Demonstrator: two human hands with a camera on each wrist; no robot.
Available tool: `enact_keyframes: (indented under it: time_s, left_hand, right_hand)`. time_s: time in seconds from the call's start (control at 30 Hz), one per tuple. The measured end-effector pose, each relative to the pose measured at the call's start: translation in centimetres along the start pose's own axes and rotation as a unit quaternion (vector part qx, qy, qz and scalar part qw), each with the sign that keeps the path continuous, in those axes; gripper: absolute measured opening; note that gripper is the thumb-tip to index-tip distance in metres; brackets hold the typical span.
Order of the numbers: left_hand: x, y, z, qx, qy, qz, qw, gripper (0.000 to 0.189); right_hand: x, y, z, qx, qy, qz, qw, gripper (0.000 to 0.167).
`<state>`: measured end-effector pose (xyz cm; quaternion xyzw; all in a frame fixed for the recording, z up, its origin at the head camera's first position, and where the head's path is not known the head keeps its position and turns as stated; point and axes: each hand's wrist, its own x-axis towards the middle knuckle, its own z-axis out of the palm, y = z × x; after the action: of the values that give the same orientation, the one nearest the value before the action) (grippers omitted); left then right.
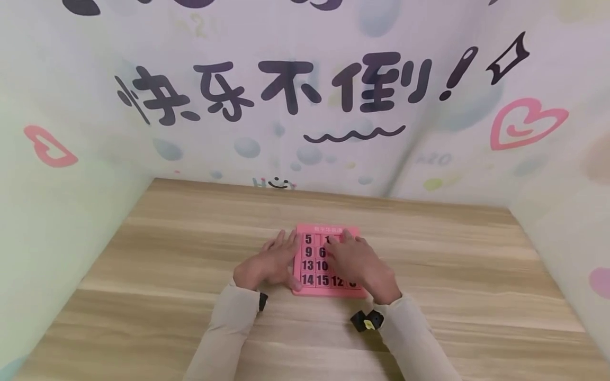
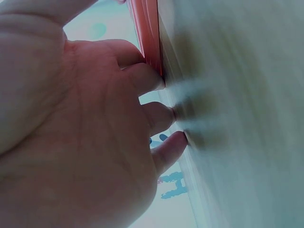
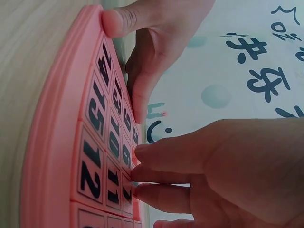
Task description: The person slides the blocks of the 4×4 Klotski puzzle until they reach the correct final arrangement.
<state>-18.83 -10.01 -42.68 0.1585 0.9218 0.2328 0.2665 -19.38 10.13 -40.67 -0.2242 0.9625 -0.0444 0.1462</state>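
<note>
We looked down on a pink number sliding puzzle (image 1: 329, 291) lying flat on a wood-grain tabletop (image 1: 295, 338), between two hands. Its header strip (image 1: 328, 229), with small white lettering, pointed toward the wall (image 1: 286, 140), and the black numerals stood upright from the person's side. Two sides ran away from the person toward the wall; foreshortening kept us from telling surely which way its long axis lay.

The left hand (image 1: 274, 262) lay along the puzzle's left edge, thumb (image 1: 296, 286) on the near left corner and fingers reaching toward the far left corner. We saw those fingers spread apart, not curled around the frame; in the left wrist view their tips came down beside the pink edge.

The right hand (image 1: 355, 259) reached over from the right and hid several tiles. Its fingertips were on the upper rows, around tile 6 (image 1: 322, 253) and tile 7 (image 3: 127, 194), loosely bent and clamped on nothing; we could not tell how hard they pressed. A gap showed between tile 5 (image 1: 308, 239) and a partly covered tile showing a 1 (image 1: 326, 239).

Beyond the tabletop we read large black characters, 快乐不倒!, on the wall.
</note>
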Motion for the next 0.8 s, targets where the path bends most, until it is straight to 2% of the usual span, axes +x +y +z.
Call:
enact_keyframes:
  time_s: [0.13,0.37,0.8]
  left_hand:
    - [0.07,-0.1,0.26,0.005,0.002,-0.003,1.0,0.12]
    - [0.13,-0.21,0.22,0.008,0.004,-0.002,1.0,0.12]
    - [0.09,-0.29,0.25,0.008,0.005,0.0,1.0,0.12]
  right_hand:
    - [-0.09,-0.25,0.23,-0.007,0.001,0.001,1.0,0.049]
    - [0.18,-0.61,0.54,-0.025,0.02,-0.015,0.9994,0.041]
    - [0.37,-0.89,0.67,-0.018,0.01,-0.015,0.9997,0.048]
